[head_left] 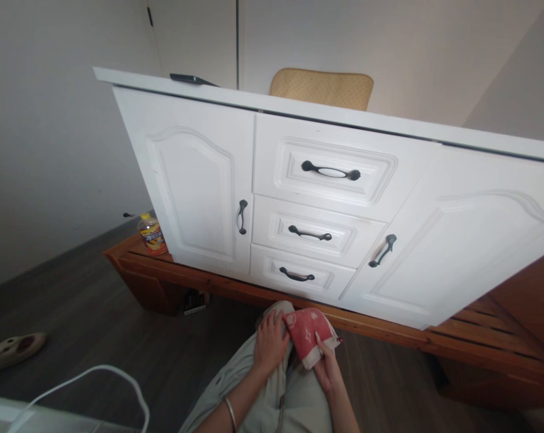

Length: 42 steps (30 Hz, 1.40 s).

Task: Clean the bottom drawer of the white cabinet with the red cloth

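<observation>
Dark wooden floor [95, 319] runs beneath the person's lap, where the left hand [270, 341] and right hand [326, 365] both grip a small red cloth [306, 332], pinched at opposite ends so it stays spread over the knee. Beyond, a white cabinet [326, 210] stands shut, contents hidden. A bottle [151, 234] of yellow drink sits beside it.

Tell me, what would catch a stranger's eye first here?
The big white cabinet with dark handles fills the middle, resting on a wooden frame. Below it, the left hand and right hand hold a red cloth over the lap. A slipper lies far left on the floor.
</observation>
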Tool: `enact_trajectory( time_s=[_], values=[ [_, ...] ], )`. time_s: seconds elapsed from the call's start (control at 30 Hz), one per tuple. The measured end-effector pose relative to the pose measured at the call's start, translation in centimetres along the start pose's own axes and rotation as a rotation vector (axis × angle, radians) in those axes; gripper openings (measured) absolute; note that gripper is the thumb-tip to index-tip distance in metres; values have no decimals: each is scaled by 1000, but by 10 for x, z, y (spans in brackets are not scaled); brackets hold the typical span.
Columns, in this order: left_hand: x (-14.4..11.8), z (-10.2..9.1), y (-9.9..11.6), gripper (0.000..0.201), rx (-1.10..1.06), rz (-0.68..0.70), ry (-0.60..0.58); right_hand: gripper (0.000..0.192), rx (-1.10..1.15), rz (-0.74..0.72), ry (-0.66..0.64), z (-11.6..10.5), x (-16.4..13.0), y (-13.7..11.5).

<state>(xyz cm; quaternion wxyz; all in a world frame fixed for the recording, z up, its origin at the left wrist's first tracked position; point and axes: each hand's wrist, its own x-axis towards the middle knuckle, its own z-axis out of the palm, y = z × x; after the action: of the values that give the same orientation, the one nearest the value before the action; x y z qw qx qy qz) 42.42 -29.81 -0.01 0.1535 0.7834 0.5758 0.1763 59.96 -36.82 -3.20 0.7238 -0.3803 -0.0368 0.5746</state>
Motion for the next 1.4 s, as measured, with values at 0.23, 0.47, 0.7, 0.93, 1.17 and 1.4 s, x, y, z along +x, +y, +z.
enact_trajectory(
  time_s=[0.23,0.47,0.7,0.93,1.17,1.4],
  values=[
    [0,-1,-1,57,-33,-5,-3,50,-47,26,-29,-3,-1,1],
    [4,-8,-4,49,-227,-10,-19,52,-14,44,-12,-5,3,1],
    [3,-2,-8,43,-299,-14,41,50,-1,40,40,-8,3,0],
    [4,-9,-7,41,-344,-12,61,52,-32,25,-6,-7,3,2],
    [4,-10,-9,36,-395,-4,88,46,4,44,-12,-2,0,1],
    [6,-5,-12,43,-451,-50,116,48,10,58,11,-5,1,0]
  ],
)
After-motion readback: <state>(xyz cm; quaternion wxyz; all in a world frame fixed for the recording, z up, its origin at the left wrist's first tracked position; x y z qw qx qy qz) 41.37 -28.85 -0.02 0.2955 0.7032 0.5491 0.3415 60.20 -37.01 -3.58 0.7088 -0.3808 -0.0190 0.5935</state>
